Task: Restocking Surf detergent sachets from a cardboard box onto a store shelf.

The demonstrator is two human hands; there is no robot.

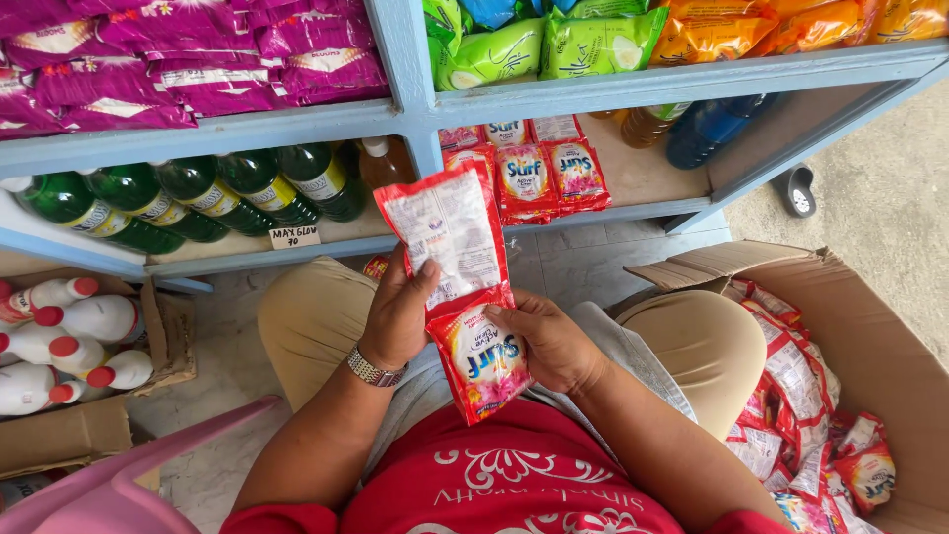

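i look down on a seated person facing blue shelves (pixel 297 124). on the far left, a cardboard box of white bottles with red caps (pixel 69 346) sits on the floor. the left hand (pixel 400 311) is curled around a joined strip of red sachets (pixel 465 297), thumb pressed on the upper sachet's pale back, fingers hidden behind it. the right hand (pixel 549 341) is partly closed, pinching the lower sachet at its edge, thumb on its front. the strip is held above the lap, in front of the lower shelf. i judge the seam between sachets could tear unevenly and burst a pack if the hands pull crookedly, or the strip could slip down to the floor. to the right, an open carton (pixel 880 346) holds many more red sachets (pixel 801 415).
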